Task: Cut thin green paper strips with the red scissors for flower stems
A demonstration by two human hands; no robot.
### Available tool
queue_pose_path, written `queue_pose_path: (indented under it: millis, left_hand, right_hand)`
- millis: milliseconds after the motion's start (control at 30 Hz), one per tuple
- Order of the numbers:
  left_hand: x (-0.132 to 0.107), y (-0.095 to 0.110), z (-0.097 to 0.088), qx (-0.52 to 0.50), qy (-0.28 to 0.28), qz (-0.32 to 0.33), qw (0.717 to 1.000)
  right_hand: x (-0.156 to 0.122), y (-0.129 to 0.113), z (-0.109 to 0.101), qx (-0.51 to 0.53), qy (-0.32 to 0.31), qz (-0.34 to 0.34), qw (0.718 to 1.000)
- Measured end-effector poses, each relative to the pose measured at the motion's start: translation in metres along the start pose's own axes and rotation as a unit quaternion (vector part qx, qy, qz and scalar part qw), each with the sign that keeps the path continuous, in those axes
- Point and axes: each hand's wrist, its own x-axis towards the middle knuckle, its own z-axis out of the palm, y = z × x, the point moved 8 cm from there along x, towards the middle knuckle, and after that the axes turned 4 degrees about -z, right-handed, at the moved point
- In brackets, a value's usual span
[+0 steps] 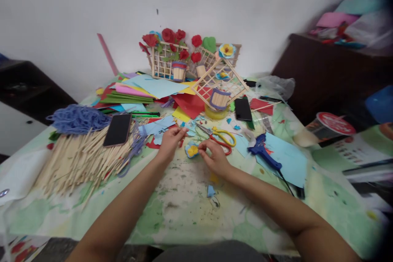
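A small blue-and-yellow paper flower point(192, 151) is at the fingertips of my right hand point(216, 159), whose thumb and forefinger are pinched at its right edge. Just up and left of it is my left hand point(171, 142), fingers closed together. Anything between those fingertips is too small to make out. Beyond both hands lie scissors point(225, 138) with yellow and red handles. Blue paper scraps point(161, 131) are spread past my left hand. Below my right hand, a blue scrap point(211, 191) rests on the table.
Wooden sticks point(82, 159), blue yarn point(80, 118) and a phone point(118, 130) lie at left. A blue glue gun point(264, 151) sits on light-blue paper point(291, 159) at right. Stick lattices with paper flowers point(221, 80) and coloured paper sheets point(150, 86) stand behind. Another phone point(243, 109) lies nearby.
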Motion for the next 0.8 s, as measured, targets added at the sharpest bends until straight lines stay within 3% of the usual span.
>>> queue_pose_path:
  millis: [433, 667, 800]
  left_hand:
    - [0.007, -0.010, -0.013, -0.092, 0.057, -0.021, 0.994]
    - [0.010, -0.013, -0.019, -0.011, 0.068, 0.010, 0.998]
    - [0.010, -0.018, -0.019, 0.023, 0.077, 0.004, 0.997]
  right_hand:
    - [-0.003, -0.021, 0.002, -0.010, -0.013, -0.065, 0.998]
    - [-0.003, -0.049, -0.004, -0.049, -0.019, -0.165, 0.985]
    - [0.002, -0.070, -0.021, -0.078, -0.016, -0.206, 0.975]
